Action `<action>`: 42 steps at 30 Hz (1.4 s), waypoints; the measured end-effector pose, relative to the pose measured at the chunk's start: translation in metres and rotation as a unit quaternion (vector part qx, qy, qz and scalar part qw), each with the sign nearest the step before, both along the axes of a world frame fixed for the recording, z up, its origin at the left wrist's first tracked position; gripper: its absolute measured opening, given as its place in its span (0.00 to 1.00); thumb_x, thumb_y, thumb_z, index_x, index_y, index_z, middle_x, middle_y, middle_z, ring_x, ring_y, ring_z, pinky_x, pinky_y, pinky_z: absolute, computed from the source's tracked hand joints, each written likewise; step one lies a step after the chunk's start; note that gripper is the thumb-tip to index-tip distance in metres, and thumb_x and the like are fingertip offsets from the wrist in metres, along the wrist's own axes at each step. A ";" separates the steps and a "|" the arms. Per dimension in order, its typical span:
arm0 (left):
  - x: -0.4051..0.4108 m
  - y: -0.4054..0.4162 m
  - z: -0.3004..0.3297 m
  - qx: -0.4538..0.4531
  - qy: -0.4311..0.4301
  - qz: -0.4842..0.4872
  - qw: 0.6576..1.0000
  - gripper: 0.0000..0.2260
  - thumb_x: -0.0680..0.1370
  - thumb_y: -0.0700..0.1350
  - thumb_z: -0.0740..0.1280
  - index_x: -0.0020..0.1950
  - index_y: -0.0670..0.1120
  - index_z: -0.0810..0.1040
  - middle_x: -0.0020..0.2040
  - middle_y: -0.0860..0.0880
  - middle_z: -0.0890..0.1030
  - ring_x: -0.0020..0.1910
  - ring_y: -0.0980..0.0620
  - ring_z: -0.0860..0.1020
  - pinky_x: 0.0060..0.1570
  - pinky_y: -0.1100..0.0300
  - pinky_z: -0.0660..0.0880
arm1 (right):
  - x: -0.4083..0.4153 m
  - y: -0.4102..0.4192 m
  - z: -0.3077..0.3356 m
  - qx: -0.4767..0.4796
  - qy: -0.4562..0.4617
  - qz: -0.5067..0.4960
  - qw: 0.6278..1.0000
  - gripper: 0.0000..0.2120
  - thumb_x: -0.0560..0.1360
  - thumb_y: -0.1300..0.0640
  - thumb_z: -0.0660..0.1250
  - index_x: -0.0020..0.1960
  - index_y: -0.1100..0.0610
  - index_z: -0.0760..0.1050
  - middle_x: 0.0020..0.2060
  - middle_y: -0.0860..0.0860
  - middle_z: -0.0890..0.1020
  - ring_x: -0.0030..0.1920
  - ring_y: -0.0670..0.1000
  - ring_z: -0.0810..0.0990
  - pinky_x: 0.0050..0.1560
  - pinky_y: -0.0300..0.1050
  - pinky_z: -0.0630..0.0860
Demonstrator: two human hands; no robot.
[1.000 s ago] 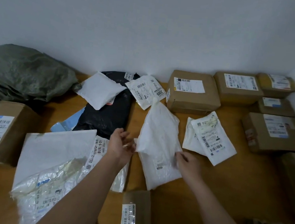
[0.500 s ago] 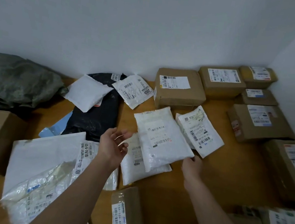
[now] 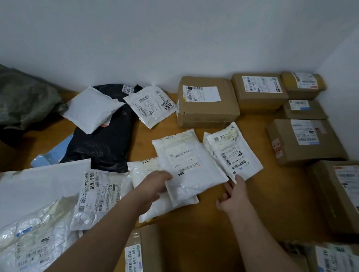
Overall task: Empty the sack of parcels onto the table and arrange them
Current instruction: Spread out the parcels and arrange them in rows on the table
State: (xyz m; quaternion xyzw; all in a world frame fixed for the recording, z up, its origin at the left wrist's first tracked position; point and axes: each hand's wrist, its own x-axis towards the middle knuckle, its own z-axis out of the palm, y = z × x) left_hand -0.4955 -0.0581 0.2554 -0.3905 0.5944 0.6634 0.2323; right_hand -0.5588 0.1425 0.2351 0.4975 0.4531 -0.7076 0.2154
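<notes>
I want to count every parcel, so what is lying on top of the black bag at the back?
Two white parcels overlap the black bag: a plain padded one on its left edge and a labelled one marked 2005 at its upper right corner. What lies under it is hidden.

head view, downward (close), facing table

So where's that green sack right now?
In the head view the sack lies crumpled at the table's far left against the wall, just left of the white padded parcel and black bag.
</notes>
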 end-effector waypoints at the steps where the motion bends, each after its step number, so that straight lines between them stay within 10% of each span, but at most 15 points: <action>1: -0.003 0.001 -0.001 -0.013 -0.007 -0.019 1.000 0.12 0.79 0.47 0.63 0.61 0.46 0.74 0.55 0.48 0.76 0.56 0.46 0.75 0.56 0.54 0.68 | -0.005 0.003 -0.001 0.002 -0.008 -0.009 1.000 0.19 0.78 0.43 0.61 0.65 0.50 0.70 0.56 0.48 0.77 0.49 0.49 0.70 0.70 0.54 0.59; 5: -0.015 0.013 -0.007 -0.016 -0.031 -0.041 0.999 0.15 0.80 0.48 0.61 0.66 0.47 0.71 0.60 0.50 0.74 0.64 0.47 0.72 0.58 0.55 0.66 | -0.018 0.016 -0.013 0.006 -0.042 0.002 0.999 0.07 0.80 0.46 0.59 0.54 0.48 0.71 0.37 0.45 0.80 0.52 0.50 0.67 0.73 0.56 0.56; 8: -0.021 0.023 -0.014 -0.055 -0.041 -0.061 0.996 0.22 0.80 0.50 0.61 0.72 0.44 0.65 0.66 0.46 0.71 0.65 0.45 0.71 0.57 0.55 0.68 | -0.025 0.028 -0.054 -0.043 -0.009 0.049 0.998 0.17 0.80 0.57 0.54 0.69 0.51 0.68 0.22 0.36 0.78 0.49 0.45 0.70 0.74 0.55 0.59; 12: -0.028 0.028 -0.021 -0.097 -0.067 -0.058 0.991 0.28 0.79 0.51 0.63 0.74 0.43 0.59 0.67 0.42 0.70 0.66 0.42 0.70 0.62 0.51 0.69 | -0.020 0.019 -0.028 -0.020 -0.048 -0.118 0.992 0.09 0.80 0.55 0.58 0.58 0.52 0.72 0.41 0.46 0.80 0.54 0.49 0.67 0.70 0.50 0.64; 15: -0.032 0.031 -0.024 -0.114 -0.084 -0.058 0.988 0.30 0.78 0.51 0.64 0.75 0.42 0.57 0.69 0.41 0.68 0.67 0.41 0.68 0.66 0.49 0.68 | 0.002 0.012 -0.010 0.046 -0.028 -0.317 0.947 0.18 0.79 0.57 0.58 0.69 0.49 0.66 0.55 0.50 0.73 0.48 0.48 0.74 0.46 0.42 0.74; 19: -0.041 0.035 -0.022 -0.112 -0.100 -0.052 0.987 0.34 0.75 0.54 0.67 0.76 0.43 0.56 0.71 0.42 0.67 0.68 0.40 0.67 0.67 0.47 0.68 | 0.025 0.014 -0.005 0.056 -0.034 -0.391 0.918 0.07 0.79 0.51 0.61 0.56 0.49 0.71 0.36 0.47 0.74 0.31 0.45 0.73 0.33 0.36 0.72; 23: -0.050 0.036 -0.020 -0.086 -0.114 -0.051 0.989 0.33 0.75 0.56 0.66 0.76 0.47 0.59 0.72 0.45 0.66 0.69 0.40 0.66 0.61 0.51 0.68 | 0.016 0.005 0.001 0.054 0.055 -0.294 0.953 0.09 0.77 0.53 0.62 0.39 0.55 0.71 0.32 0.49 0.74 0.29 0.46 0.71 0.33 0.38 0.72; 29: -0.050 0.037 -0.026 -0.108 -0.110 -0.063 0.986 0.33 0.74 0.55 0.68 0.74 0.45 0.61 0.68 0.44 0.70 0.64 0.41 0.70 0.64 0.49 0.71 | -0.009 0.025 -0.002 0.273 0.113 -0.085 0.951 0.14 0.79 0.55 0.60 0.63 0.52 0.77 0.59 0.50 0.78 0.59 0.52 0.77 0.58 0.47 0.74; 42: -0.050 0.039 -0.028 -0.134 -0.122 -0.091 0.979 0.35 0.75 0.56 0.67 0.76 0.44 0.56 0.70 0.42 0.67 0.67 0.40 0.68 0.60 0.50 0.68 | -0.003 0.058 -0.017 0.504 0.106 0.259 0.817 0.18 0.78 0.58 0.62 0.67 0.47 0.75 0.78 0.45 0.53 0.72 0.59 0.56 0.67 0.56 0.62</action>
